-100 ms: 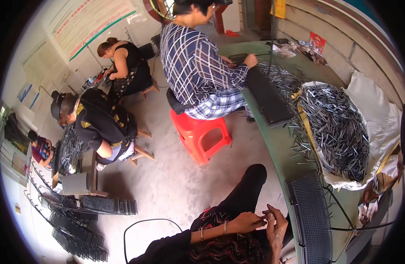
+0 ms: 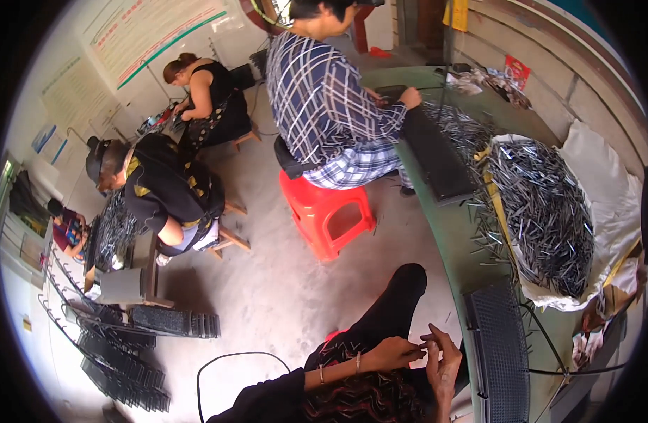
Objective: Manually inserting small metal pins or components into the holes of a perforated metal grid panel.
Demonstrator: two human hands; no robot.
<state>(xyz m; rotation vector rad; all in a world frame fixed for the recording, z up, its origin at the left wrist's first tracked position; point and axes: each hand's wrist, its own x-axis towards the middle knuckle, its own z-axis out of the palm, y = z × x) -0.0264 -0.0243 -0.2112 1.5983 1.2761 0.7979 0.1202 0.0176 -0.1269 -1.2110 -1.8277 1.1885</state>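
Note:
Over my lap, my left hand (image 2: 393, 354) is closed, its thumb and fingertips pinched together toward my right hand. Whatever sits in that pinch is too small to make out. Close beside it, my right hand (image 2: 443, 358) is bent at the fingers, with the index finger raised and the thumb near the left fingertips. If it holds anything, I cannot see it. To the right of my hands, a black perforated tray (image 2: 498, 345) lies along the edge of the green table (image 2: 443, 247). Beyond it, an open white sack (image 2: 609, 183) is full of thin dark metal pieces (image 2: 542, 211).
A person in a checked shirt (image 2: 324, 92) sits on a red plastic stool (image 2: 327, 218) at the table, beside another black tray (image 2: 436, 158). Several people work at the left. Stacked black trays (image 2: 119, 359) and a black cable (image 2: 243, 352) lie at lower left.
The view has shifted slightly, so the people and red stool appear a little farther right. My hands keep almost the same pose.

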